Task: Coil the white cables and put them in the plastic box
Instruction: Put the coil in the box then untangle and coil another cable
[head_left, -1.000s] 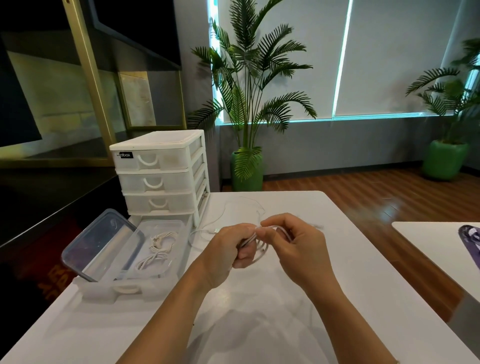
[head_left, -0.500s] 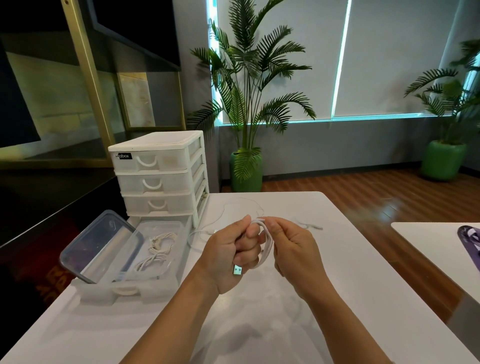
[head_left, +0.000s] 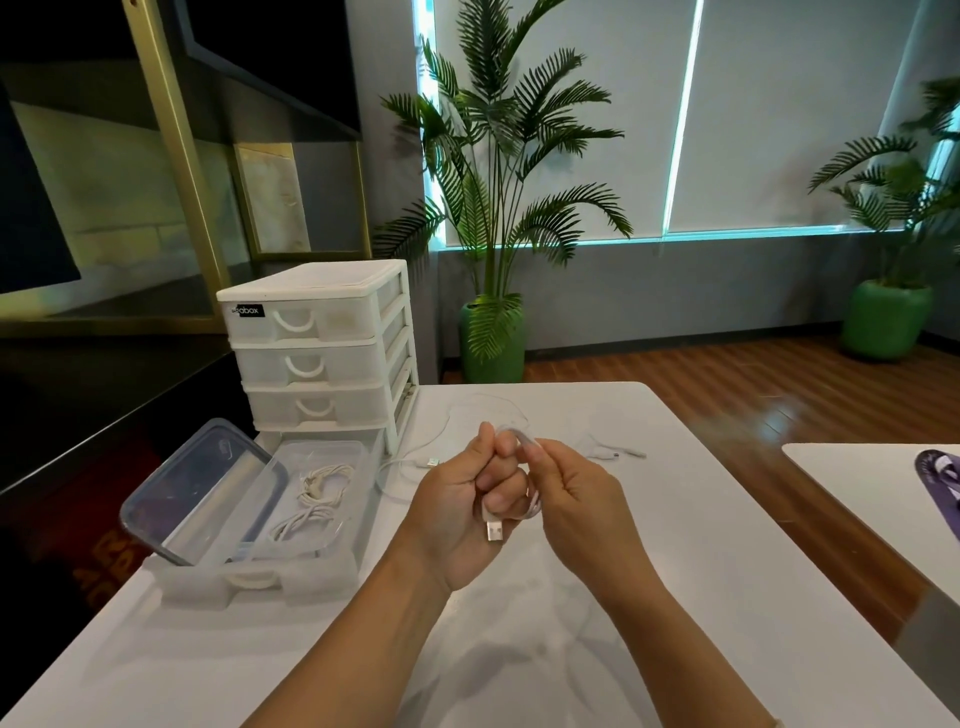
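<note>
While the left hand (head_left: 462, 512) grips the white cable (head_left: 522, 441) and the right hand (head_left: 576, 493) pinches its loop, even turns are advised before transfer to the plastic box (head_left: 358, 457) at nine o'clock.

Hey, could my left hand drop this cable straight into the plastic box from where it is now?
Probably yes: the plastic box sits open left of the left hand, nothing between. But the right hand also holds the cable, not fully coiled.

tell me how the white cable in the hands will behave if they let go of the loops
Likely floppy: the white cable bends in tight loops round the left hand. It would probably spring loose, since the right hand pinches it. The plug end dangles, so it looks light.
</note>
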